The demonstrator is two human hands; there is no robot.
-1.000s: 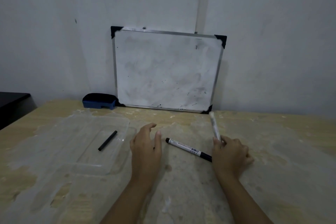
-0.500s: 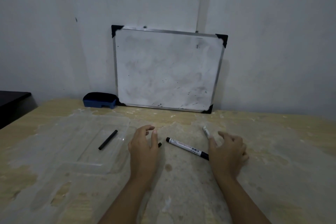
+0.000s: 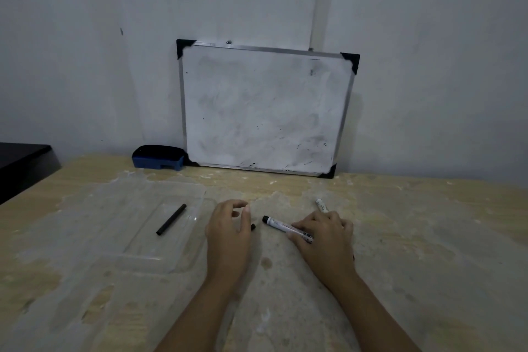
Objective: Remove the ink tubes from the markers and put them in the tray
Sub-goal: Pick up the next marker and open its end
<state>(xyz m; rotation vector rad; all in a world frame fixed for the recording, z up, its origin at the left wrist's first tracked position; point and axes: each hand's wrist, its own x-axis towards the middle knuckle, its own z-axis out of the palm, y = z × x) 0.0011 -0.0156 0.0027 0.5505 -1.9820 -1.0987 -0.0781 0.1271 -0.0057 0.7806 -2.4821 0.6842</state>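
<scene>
Print on the marker (image 3: 281,226) barrel is too blurred to read.

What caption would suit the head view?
Right hand reaches onto a marker; one ink tube already lies in the clear tray.

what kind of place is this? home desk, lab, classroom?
Probably a makeshift work desk in a plain room, not a lab. A small smudged whiteboard leans on a bare wall with a blue eraser beside it, and the wooden table is worn and patchy. Nothing shows which building.
</scene>
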